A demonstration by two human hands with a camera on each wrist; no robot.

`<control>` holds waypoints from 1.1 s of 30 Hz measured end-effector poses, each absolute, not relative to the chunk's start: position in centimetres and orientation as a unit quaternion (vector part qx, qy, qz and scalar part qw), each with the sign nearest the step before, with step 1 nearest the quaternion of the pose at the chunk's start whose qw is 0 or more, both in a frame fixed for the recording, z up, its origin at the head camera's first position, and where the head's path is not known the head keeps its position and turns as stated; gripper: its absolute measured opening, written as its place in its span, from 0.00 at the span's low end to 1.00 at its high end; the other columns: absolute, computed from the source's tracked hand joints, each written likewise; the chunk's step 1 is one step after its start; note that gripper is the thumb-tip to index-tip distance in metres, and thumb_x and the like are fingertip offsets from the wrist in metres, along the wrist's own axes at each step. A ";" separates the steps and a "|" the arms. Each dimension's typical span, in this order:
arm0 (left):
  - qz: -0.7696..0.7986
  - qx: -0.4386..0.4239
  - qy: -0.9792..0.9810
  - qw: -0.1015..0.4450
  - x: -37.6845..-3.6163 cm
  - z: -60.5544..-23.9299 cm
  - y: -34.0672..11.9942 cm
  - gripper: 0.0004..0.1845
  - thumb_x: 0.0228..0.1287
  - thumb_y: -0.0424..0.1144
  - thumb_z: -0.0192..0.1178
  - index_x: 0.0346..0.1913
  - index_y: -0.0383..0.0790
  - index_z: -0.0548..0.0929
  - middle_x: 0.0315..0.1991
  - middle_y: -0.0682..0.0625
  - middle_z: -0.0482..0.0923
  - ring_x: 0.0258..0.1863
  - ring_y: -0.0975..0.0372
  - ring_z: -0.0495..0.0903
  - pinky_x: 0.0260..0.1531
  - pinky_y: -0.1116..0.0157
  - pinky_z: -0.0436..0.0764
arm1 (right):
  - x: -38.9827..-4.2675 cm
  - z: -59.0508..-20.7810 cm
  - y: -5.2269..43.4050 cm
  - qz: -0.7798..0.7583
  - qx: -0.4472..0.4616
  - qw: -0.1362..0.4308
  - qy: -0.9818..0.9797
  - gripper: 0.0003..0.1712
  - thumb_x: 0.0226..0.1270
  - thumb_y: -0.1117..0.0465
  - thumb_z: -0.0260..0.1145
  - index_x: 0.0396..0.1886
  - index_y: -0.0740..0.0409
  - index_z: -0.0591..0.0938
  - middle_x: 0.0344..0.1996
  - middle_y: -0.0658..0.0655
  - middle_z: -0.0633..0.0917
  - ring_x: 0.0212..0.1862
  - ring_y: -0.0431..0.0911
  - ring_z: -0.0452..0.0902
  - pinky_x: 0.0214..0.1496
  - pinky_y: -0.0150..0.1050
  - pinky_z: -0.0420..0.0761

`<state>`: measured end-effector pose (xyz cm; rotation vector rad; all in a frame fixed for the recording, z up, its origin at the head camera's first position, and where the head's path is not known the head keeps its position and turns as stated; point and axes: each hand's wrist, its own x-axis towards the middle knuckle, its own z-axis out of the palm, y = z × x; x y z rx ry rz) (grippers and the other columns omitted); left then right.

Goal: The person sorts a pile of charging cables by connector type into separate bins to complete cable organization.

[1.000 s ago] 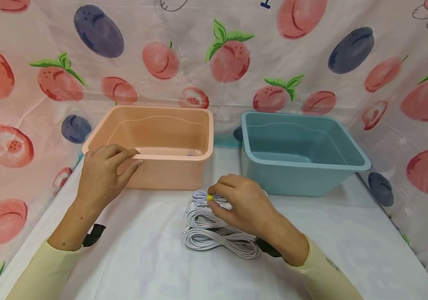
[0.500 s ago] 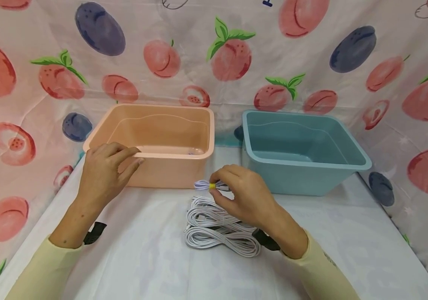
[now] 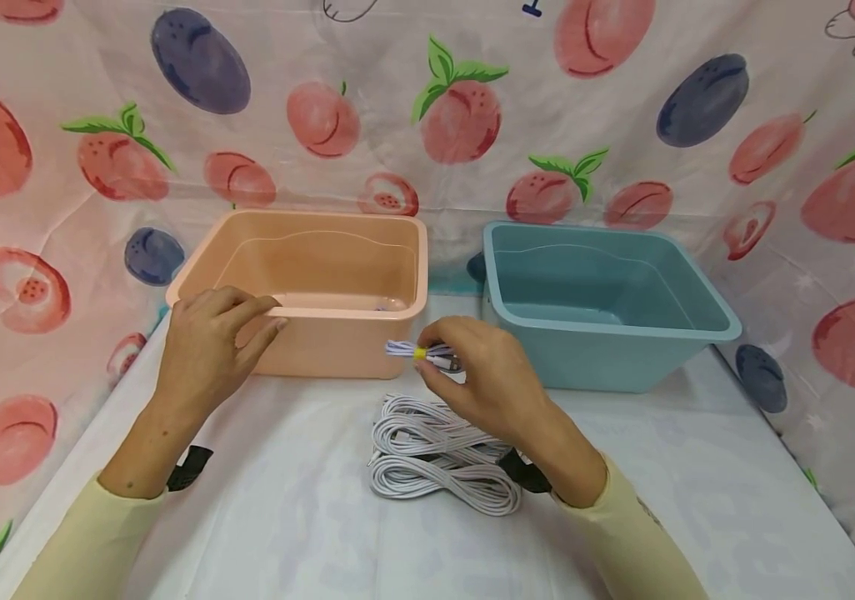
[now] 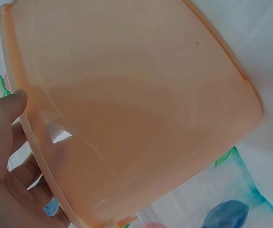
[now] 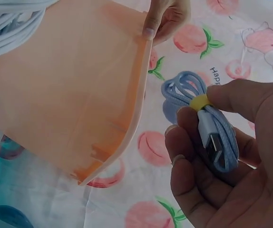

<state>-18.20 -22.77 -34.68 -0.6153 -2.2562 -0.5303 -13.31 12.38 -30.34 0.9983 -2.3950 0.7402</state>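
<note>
My right hand (image 3: 489, 373) pinches a coiled USB cable (image 5: 228, 142) by its yellow tie (image 5: 200, 102), between thumb and fingertips. This bundle is pale lilac, with a USB plug (image 5: 214, 143) showing in the right wrist view. It hangs above the table, near the front right corner of the peach plastic bin (image 3: 330, 346). My left hand (image 3: 206, 350) grips that bin's front rim at its left part, thumb outside and fingers over the edge. Below my right hand lie several coiled white cables (image 3: 435, 479) on the table.
A blue-green plastic bin (image 3: 570, 358) stands to the right of the peach one, with a gap between them. Something small and bluish (image 3: 381, 309) lies inside the peach bin. Behind both hangs a fruit-patterned cloth (image 3: 390, 92); a white cloth (image 3: 285, 517) covers the table.
My right hand has lifted the USB cable off the pile of white cables, up and slightly away from me. The left hand stays on the peach bin's rim.
</note>
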 end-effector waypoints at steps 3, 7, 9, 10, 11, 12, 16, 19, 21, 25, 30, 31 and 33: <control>-0.208 -0.241 -0.876 0.363 -18.2 -34.7 -22.8 0.14 0.62 0.40 0.77 0.48 0.38 0.92 0.37 0.45 0.84 0.39 0.47 0.81 0.47 0.42 0.71 | -13.6 -30.2 12.2 0.282 0.346 0.221 -0.867 0.11 0.68 0.63 0.77 0.46 0.58 0.85 0.40 0.51 0.89 0.39 0.42 0.82 0.43 0.38 0.85; -0.209 -0.241 -0.875 0.364 -18.2 -34.8 -22.8 0.14 0.62 0.40 0.77 0.48 0.38 0.92 0.37 0.45 0.84 0.39 0.47 0.81 0.47 0.42 0.71 | -13.8 -30.2 12.1 0.302 0.326 0.220 -0.868 0.10 0.68 0.64 0.76 0.46 0.58 0.85 0.41 0.52 0.89 0.40 0.43 0.82 0.44 0.38 0.86; -0.210 -0.241 -0.874 0.365 -18.1 -34.8 -22.8 0.14 0.62 0.40 0.77 0.48 0.38 0.92 0.37 0.45 0.84 0.39 0.47 0.81 0.46 0.43 0.71 | -14.0 -30.1 12.0 0.310 0.319 0.217 -0.869 0.11 0.68 0.64 0.76 0.47 0.58 0.85 0.41 0.52 0.89 0.41 0.43 0.83 0.46 0.38 0.87; -0.211 -0.241 -0.874 0.365 -18.1 -34.7 -22.8 0.14 0.62 0.40 0.77 0.48 0.38 0.92 0.37 0.45 0.84 0.39 0.47 0.81 0.46 0.43 0.71 | -14.0 -30.1 11.9 0.313 0.316 0.216 -0.869 0.11 0.68 0.64 0.77 0.47 0.58 0.85 0.42 0.53 0.89 0.42 0.43 0.83 0.47 0.38 0.87; -0.212 -0.241 -0.874 0.365 -18.1 -34.7 -22.8 0.14 0.62 0.40 0.77 0.47 0.38 0.92 0.37 0.45 0.84 0.39 0.47 0.81 0.46 0.43 0.71 | -14.1 -30.0 11.9 0.316 0.313 0.214 -0.869 0.11 0.69 0.64 0.77 0.48 0.58 0.86 0.42 0.53 0.89 0.42 0.43 0.84 0.47 0.39 0.87; -0.212 -0.241 -0.874 0.365 -18.1 -34.7 -22.8 0.14 0.62 0.40 0.77 0.47 0.39 0.92 0.37 0.45 0.84 0.39 0.47 0.81 0.45 0.43 0.71 | -14.2 -30.0 11.8 0.319 0.311 0.213 -0.869 0.11 0.69 0.63 0.77 0.48 0.58 0.86 0.42 0.52 0.89 0.43 0.43 0.84 0.47 0.39 0.87; -0.213 -0.241 -0.874 0.364 -18.1 -34.7 -22.8 0.13 0.62 0.40 0.77 0.47 0.39 0.92 0.37 0.45 0.84 0.39 0.47 0.81 0.46 0.43 0.71 | -14.6 -29.9 11.7 0.332 0.303 0.215 -0.867 0.11 0.68 0.63 0.78 0.47 0.58 0.87 0.42 0.52 0.89 0.42 0.42 0.84 0.45 0.39 0.86; -0.213 -0.240 -0.875 0.362 -18.1 -34.7 -22.8 0.13 0.62 0.40 0.77 0.47 0.38 0.92 0.37 0.45 0.84 0.39 0.47 0.81 0.47 0.43 0.71 | -14.9 -29.9 11.6 0.339 0.298 0.220 -0.865 0.11 0.66 0.63 0.79 0.45 0.58 0.88 0.40 0.52 0.89 0.41 0.42 0.83 0.43 0.39 0.84; -0.212 -0.240 -0.875 0.362 -18.1 -34.8 -22.8 0.14 0.62 0.40 0.77 0.47 0.38 0.92 0.37 0.45 0.84 0.39 0.47 0.81 0.47 0.43 0.71 | -15.1 -29.9 11.6 0.342 0.296 0.225 -0.863 0.10 0.66 0.63 0.79 0.44 0.58 0.88 0.40 0.52 0.89 0.40 0.42 0.82 0.43 0.39 0.83; -0.212 -0.240 -0.876 0.361 -18.2 -34.8 -22.8 0.14 0.62 0.40 0.77 0.47 0.39 0.92 0.37 0.45 0.84 0.39 0.48 0.81 0.47 0.43 0.71 | -15.6 -29.9 11.4 0.348 0.289 0.233 -0.861 0.10 0.66 0.63 0.79 0.44 0.58 0.89 0.40 0.53 0.89 0.41 0.44 0.81 0.44 0.40 0.83; -0.213 -0.240 -0.876 0.361 -18.2 -34.8 -22.8 0.14 0.62 0.40 0.78 0.48 0.39 0.92 0.37 0.45 0.84 0.39 0.48 0.81 0.46 0.43 0.71 | -16.3 -29.9 11.0 0.353 0.281 0.231 -0.862 0.11 0.66 0.63 0.79 0.45 0.58 0.89 0.42 0.53 0.90 0.44 0.44 0.83 0.48 0.41 0.84; -0.213 -0.240 -0.875 0.362 -18.2 -34.7 -22.8 0.14 0.62 0.40 0.78 0.48 0.38 0.92 0.37 0.45 0.84 0.39 0.48 0.81 0.46 0.43 0.71 | -16.5 -30.0 10.9 0.353 0.281 0.230 -0.862 0.11 0.66 0.63 0.79 0.46 0.58 0.89 0.43 0.53 0.90 0.45 0.44 0.83 0.49 0.42 0.84; -0.213 -0.240 -0.875 0.363 -18.2 -34.7 -22.8 0.14 0.62 0.40 0.78 0.48 0.38 0.92 0.36 0.45 0.84 0.38 0.48 0.81 0.45 0.43 0.71 | -16.8 -30.1 10.7 0.354 0.282 0.231 -0.861 0.11 0.66 0.63 0.79 0.46 0.58 0.89 0.43 0.53 0.90 0.45 0.45 0.83 0.50 0.42 0.84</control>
